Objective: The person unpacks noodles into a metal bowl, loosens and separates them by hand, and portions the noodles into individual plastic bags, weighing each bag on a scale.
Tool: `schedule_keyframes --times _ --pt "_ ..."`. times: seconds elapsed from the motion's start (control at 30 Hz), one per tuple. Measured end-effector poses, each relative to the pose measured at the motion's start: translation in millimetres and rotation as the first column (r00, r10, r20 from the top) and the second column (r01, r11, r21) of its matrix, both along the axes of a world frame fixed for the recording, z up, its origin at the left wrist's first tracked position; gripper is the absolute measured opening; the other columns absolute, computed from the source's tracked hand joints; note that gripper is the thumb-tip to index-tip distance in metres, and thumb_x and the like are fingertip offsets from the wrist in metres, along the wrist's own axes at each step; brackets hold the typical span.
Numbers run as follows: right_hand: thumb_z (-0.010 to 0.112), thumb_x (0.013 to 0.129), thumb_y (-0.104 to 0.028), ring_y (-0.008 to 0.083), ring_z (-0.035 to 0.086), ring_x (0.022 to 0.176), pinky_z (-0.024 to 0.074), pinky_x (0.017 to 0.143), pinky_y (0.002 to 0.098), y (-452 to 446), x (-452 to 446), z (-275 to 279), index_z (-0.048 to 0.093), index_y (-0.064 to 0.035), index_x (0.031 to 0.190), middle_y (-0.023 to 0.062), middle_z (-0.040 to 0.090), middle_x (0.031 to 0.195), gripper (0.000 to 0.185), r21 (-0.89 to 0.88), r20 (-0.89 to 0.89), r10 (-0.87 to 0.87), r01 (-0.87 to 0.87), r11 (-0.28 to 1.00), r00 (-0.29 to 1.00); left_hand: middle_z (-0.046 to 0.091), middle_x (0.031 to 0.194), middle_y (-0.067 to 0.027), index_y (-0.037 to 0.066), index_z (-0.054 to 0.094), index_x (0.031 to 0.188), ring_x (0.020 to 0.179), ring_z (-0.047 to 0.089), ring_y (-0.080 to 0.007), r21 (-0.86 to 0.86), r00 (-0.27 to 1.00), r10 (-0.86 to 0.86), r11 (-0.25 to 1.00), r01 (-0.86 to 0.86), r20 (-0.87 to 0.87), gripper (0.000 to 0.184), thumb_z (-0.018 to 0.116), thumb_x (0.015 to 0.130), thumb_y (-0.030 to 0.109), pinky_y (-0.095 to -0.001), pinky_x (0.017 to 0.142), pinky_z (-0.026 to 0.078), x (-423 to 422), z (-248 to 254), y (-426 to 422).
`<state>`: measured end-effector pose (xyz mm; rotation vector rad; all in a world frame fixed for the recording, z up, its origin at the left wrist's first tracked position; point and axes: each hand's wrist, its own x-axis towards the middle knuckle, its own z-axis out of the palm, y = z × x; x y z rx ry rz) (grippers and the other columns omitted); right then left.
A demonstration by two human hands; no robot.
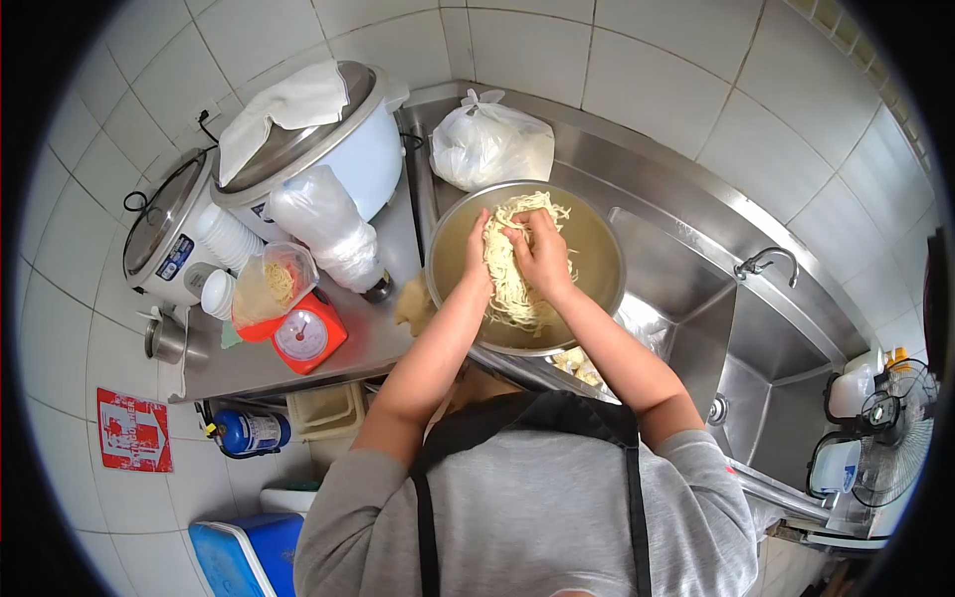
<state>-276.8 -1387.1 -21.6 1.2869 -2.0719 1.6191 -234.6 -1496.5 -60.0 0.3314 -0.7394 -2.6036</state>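
Note:
Both of my hands are inside a wide metal bowl (597,289) set at the sink's left edge. Pale yellow noodles (512,294) lie heaped in it, some strands hanging down toward my body. My left hand (478,254) presses against the left side of the heap, its fingers wrapped along the noodles. From the right, my right hand (541,257) curls its fingers into the top of the same heap. Parts of the noodles are hidden under the fingers.
A tied white plastic bag (491,141) stands behind the bowl. Left on the counter are a red dial scale (310,334) with a bag on it, stacked cups (227,237) and two large cookers (363,154). The steel sink (686,343) and faucet (768,265) are at right.

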Motion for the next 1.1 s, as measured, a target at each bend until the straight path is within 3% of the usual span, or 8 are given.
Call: schedule_keyframes --times 0.2,0.33,0.37,0.5,0.63,0.73,0.97,1.1 --pt "0.051 0.091 -0.017 0.0287 0.054 0.073 0.0438 0.070 0.0345 -5.6 -26.7 -22.2 0.050 -0.0008 0.093 0.0163 0.057 0.082 0.017 -0.055 0.278 -0.023 0.039 0.998 0.960 0.060 0.097 -0.0081 0.005 0.054 0.107 0.085 0.060 -0.0178 -0.134 0.986 0.150 0.981 -0.139 0.075 0.027 0.043 0.093 0.026 -0.0304 0.075 0.051 -1.6 -1.0 29.9" --pt "0.050 0.093 -0.018 0.0117 0.048 0.077 0.0413 0.071 0.0269 -8.0 -13.7 -18.7 0.052 -0.0039 0.095 0.0046 0.055 0.080 0.014 -0.059 0.419 0.291 -0.295 0.954 0.860 0.060 0.091 -0.0073 0.005 0.055 0.098 0.081 0.058 -0.0182 -0.057 0.982 -0.184 0.981 0.186 0.038 0.027 0.038 0.094 0.027 -0.0307 0.067 0.051 -14.7 -11.5 2.1" --pt "0.052 0.091 -0.018 0.0132 0.050 0.076 0.0430 0.071 0.0290 -7.6 -11.3 -17.1 0.053 -0.0048 0.096 0.0057 0.057 0.081 0.014 -0.122 0.410 0.406 -0.392 0.912 0.817 0.060 0.090 -0.0084 0.007 0.056 0.094 0.080 0.059 -0.0185 -0.320 0.981 -0.175 0.937 0.142 -0.078 0.021 0.043 0.093 0.023 -0.0302 0.063 0.051 -12.1 -16.7 0.3" --pt "0.056 0.089 -0.011 0.0048 0.043 0.075 0.0374 0.067 0.0203 9.6 -47.0 -1.0 0.050 -0.0055 0.094 -0.0041 0.049 0.080 0.009 0.075 0.573 0.290 -0.402 0.913 0.766 0.058 0.096 -0.0097 0.007 0.047 0.110 0.081 0.060 -0.0189 -0.210 0.976 0.099 0.976 -0.057 0.195 0.026 0.054 0.086 0.013 -0.0278 0.065 0.052 -1.2 12.7 -14.9" --pt "0.068 0.076 -0.018 0.0133 0.055 0.077 0.0435 0.070 0.0278 41.7 -122.2 -24.9 0.053 -0.0072 0.103 0.0010 0.059 0.083 0.033 0.693 0.399 0.427 -0.572 0.438 0.811 0.056 0.103 -0.0151 0.005 0.038 0.121 0.096 0.056 -0.0239 -0.786 0.867 -0.057 0.396 0.474 0.495 0.057 0.070 0.075 0.021 -0.0363 0.087 0.046 25.7 -13.1 -64.9" --pt "0.074 0.069 -0.035 0.0257 0.056 0.102 0.0428 0.087 0.0359 23.4 -120.5 -25.7 0.053 -0.0095 0.117 0.0097 0.060 0.110 0.059 0.972 0.093 0.148 -0.122 0.201 0.985 0.052 0.117 -0.0220 0.003 0.034 0.129 0.109 0.051 -0.0289 -0.639 0.605 0.217 0.164 0.752 0.766 0.074 0.073 0.071 0.027 -0.0360 0.094 0.039 30.9 -28.8 -71.9" --pt "0.080 0.051 -0.025 0.0313 0.041 0.124 0.0378 0.098 0.0367 -56.5 -65.0 -96.8 0.015 -0.0043 0.142 0.0268 0.038 0.133 0.114 0.649 0.507 0.154 -0.493 0.580 0.848 0.049 0.121 -0.0198 0.002 0.034 0.132 0.108 0.051 -0.0275 -0.712 0.721 0.145 0.378 0.592 0.677 0.060 0.053 0.075 0.002 -0.0326 0.085 0.044 2.1 -47.3 -47.6" --pt "0.076 0.052 -0.009 0.0252 0.055 0.104 0.0445 0.088 0.0329 -63.8 -75.4 -79.7 0.038 -0.0020 0.130 0.0198 0.056 0.114 0.087 0.455 0.584 0.057 -0.385 0.803 0.810 0.050 0.116 -0.0145 0.003 0.040 0.127 0.101 0.052 -0.0223 -0.709 0.851 0.110 0.612 0.350 0.514 0.052 0.056 0.078 0.007 -0.0311 0.081 0.043 -0.5 -27.3 -58.3"
